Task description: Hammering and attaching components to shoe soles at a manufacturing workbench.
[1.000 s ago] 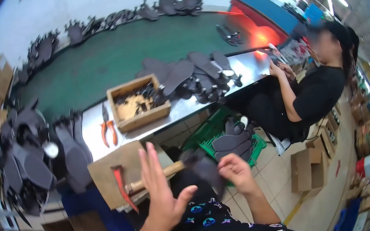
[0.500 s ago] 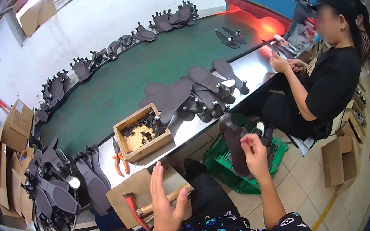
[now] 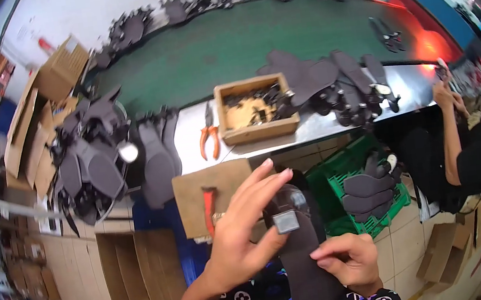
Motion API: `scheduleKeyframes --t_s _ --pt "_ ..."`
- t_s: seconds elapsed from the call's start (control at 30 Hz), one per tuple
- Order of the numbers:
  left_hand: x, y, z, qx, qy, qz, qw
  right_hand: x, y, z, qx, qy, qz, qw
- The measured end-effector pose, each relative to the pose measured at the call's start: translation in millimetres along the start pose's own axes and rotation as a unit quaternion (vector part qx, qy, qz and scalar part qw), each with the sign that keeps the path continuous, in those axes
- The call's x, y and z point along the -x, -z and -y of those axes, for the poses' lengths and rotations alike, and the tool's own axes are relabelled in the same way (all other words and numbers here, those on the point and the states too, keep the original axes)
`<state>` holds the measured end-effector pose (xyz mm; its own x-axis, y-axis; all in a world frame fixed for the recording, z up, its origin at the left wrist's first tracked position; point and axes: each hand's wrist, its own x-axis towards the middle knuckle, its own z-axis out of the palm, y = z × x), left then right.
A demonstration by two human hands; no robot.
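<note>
My right hand (image 3: 346,260) pinches the edge of a dark grey sandal sole (image 3: 307,262), held upright close to my body. A small square silvery piece (image 3: 286,221) shows on the sole's upper part, and a glossy black part is at its top end. My left hand (image 3: 242,234) is beside it, fingers stretched and apart, its thumb tip against the sole near the square piece. Behind my left hand, a red-headed hammer (image 3: 210,208) lies on a brown board (image 3: 188,187), its handle mostly hidden.
A wooden box (image 3: 260,135) with small black parts and orange-handled pliers (image 3: 210,139) rest on the metal ledge. Sole piles (image 3: 310,77) line the green belt (image 3: 192,59). A green crate (image 3: 378,223) holds more soles. At right, a co-worker (image 3: 477,149) handles something. Cardboard boxes (image 3: 123,274) stand below.
My view has turned right. My right hand has brought the sole from over the green crate to in front of my body. My left hand has come to the sole's side.
</note>
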<state>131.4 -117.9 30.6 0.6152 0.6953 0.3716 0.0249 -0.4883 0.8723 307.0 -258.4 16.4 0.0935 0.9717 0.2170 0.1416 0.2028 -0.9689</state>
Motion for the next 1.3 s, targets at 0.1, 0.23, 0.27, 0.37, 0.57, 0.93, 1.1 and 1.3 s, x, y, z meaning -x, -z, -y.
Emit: scheduleKeyframes --t_s 0.1,0.23,0.27,0.37,0.57,0.93,1.1,1.3 --pt "15.4 6.2 -10.6 -0.05 -0.025 -0.031 0.998 11.9 -7.6 -10.6 -0.089 0.038 -0.01 0.995" --pt "32.3 9.7 -9.5 0.109 0.133 0.034 0.984 10.9 -14.5 -18.3 -0.242 0.106 0.01 0.964" --pt "33.9 13.5 -10.0 0.153 0.169 0.063 0.972 11.2 -17.0 -18.7 -0.287 0.115 0.017 0.951" --pt "39.3 15.5 -2.9 0.216 0.201 0.103 0.95 12.8 -17.6 -22.2 -0.347 0.122 0.059 0.928" --pt "40.2 19.4 -4.0 0.289 0.185 0.111 0.933 10.4 -12.2 -16.4 -0.292 0.15 0.114 0.938" --pt "43.5 27.4 2.6 0.299 0.136 0.082 0.941 -9.0 -30.9 -13.8 -0.189 0.229 0.196 0.934" --pt "23.7 21.5 -5.0 0.375 0.15 0.087 0.911 5.2 -22.0 -7.1 -0.136 0.193 0.033 0.971" --pt "38.5 30.0 23.9 0.28 0.253 -0.125 0.918 -95.4 -49.2 -18.1 0.066 0.092 -0.004 0.994"
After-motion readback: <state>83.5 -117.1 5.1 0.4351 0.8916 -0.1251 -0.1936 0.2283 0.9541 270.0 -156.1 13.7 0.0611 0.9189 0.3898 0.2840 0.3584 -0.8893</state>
